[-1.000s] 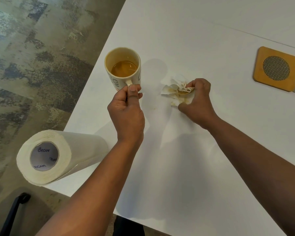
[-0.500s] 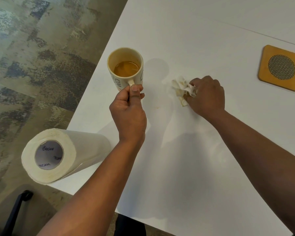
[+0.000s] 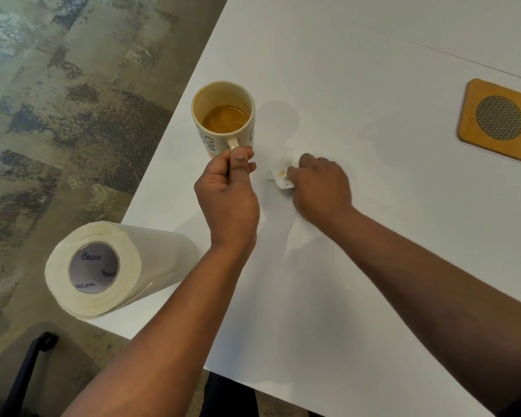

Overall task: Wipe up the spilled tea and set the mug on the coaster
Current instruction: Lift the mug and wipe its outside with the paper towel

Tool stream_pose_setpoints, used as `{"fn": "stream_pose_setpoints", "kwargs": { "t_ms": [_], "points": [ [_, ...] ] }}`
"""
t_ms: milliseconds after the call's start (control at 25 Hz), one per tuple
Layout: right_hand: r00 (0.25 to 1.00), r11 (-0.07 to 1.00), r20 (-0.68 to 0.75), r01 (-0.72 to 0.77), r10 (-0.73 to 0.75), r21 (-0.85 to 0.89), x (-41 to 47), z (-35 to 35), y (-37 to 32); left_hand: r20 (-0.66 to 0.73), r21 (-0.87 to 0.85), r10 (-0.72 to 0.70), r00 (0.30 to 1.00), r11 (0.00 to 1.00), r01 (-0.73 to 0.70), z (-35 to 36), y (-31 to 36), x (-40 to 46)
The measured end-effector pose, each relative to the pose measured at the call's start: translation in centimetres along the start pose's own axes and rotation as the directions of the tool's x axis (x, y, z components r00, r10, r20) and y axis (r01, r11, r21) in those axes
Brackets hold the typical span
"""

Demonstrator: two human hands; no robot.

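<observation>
White tabletop (image 3: 373,266) fills most of the view, and on it the right hand (image 3: 321,188) presses a crumpled, tea-stained paper towel (image 3: 280,173) flat against the surface, fingers curled down over the wad so that only its left edge shows. Just to the left, the left hand (image 3: 227,191) pinches the handle of the mug (image 3: 223,115), thumb on top and fingers closed round it; whether the mug's base rests on the table or is lifted slightly I cannot tell. The mug is upright near the table's left edge and holds amber tea about halfway up. Around the wad no obvious puddle remains, only faint marks, so the wiping looks close to finished, though a thin film could be hard to see on this pale surface. The coaster (image 3: 498,118), wooden with a round woven centre, sits bare at the far right, well apart from the mug, so that half of the job is not yet done. A paper towel roll (image 3: 103,266) lies on its side at the near left corner, partly overhanging the edge.
</observation>
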State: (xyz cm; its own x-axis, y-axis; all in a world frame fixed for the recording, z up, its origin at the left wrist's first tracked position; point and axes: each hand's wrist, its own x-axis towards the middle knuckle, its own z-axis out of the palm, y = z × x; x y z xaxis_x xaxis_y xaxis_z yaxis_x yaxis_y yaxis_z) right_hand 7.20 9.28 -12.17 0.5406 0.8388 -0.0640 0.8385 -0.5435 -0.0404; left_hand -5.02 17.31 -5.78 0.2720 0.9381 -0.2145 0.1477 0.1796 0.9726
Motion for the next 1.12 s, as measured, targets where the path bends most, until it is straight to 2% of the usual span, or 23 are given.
{"fn": "stream_pose_setpoints", "kwargs": {
  "t_ms": [160, 200, 320, 400, 440, 640, 760, 880, 1000, 1120],
  "points": [
    [0.988, 0.987, 0.076, 0.125, -0.133, 0.101, -1.6, 0.1, -4.9, -0.002, 0.009, 0.005, 1.000, 1.000, -0.005, -0.2, 0.4, 0.0],
    [0.987, 0.979, 0.100, 0.106, -0.124, 0.172, -1.7, 0.1, -5.3, 0.001, 0.004, 0.008, 1.000, 1.000, -0.008, -0.3, 0.5, 0.0],
    [0.987, 0.898, 0.107, -0.155, 0.121, 0.412, 1.2, -1.1, -3.0, 0.028, -0.023, 0.014, 1.000, 1.000, -0.013, -0.6, 0.6, 0.1],
    [0.961, 0.886, 0.017, -0.261, 0.275, 0.383, 4.4, -2.0, -0.2, 0.023, -0.013, 0.010, 1.000, 1.000, -0.010, -0.7, 0.6, 0.0],
    [0.958, 0.904, -0.010, -0.267, 0.287, 0.333, 6.0, -2.2, 0.9, 0.019, -0.007, 0.004, 1.000, 1.000, -0.003, -0.7, 0.6, 0.0],
    [0.995, 0.981, 0.006, -0.103, 0.103, 0.162, 11.1, -0.6, -0.4, 0.014, 0.003, -0.022, 1.000, 1.000, 0.022, -1.1, 0.3, 0.2],
    [0.995, 0.989, 0.034, 0.092, -0.096, 0.115, 11.2, 0.5, -2.3, 0.021, 0.004, -0.013, 1.000, 1.000, 0.013, -1.1, 0.3, 0.5],
    [0.949, 0.938, 0.046, 0.302, -0.313, 0.167, 8.8, 0.1, -2.4, 0.017, -0.027, -0.001, 1.000, 1.000, 0.001, -0.9, 0.6, 0.6],
    [0.834, 0.822, 0.063, 0.523, -0.548, 0.228, 5.0, -0.2, -1.2, 0.008, -0.044, -0.017, 1.000, 0.999, 0.017, -0.6, 0.9, 0.9],
    [0.793, 0.788, 0.093, 0.570, -0.602, 0.231, 2.0, 0.2, 0.4, 0.007, -0.039, -0.009, 1.000, 0.999, 0.010, -0.3, 1.0, 1.1]
  ]
}}
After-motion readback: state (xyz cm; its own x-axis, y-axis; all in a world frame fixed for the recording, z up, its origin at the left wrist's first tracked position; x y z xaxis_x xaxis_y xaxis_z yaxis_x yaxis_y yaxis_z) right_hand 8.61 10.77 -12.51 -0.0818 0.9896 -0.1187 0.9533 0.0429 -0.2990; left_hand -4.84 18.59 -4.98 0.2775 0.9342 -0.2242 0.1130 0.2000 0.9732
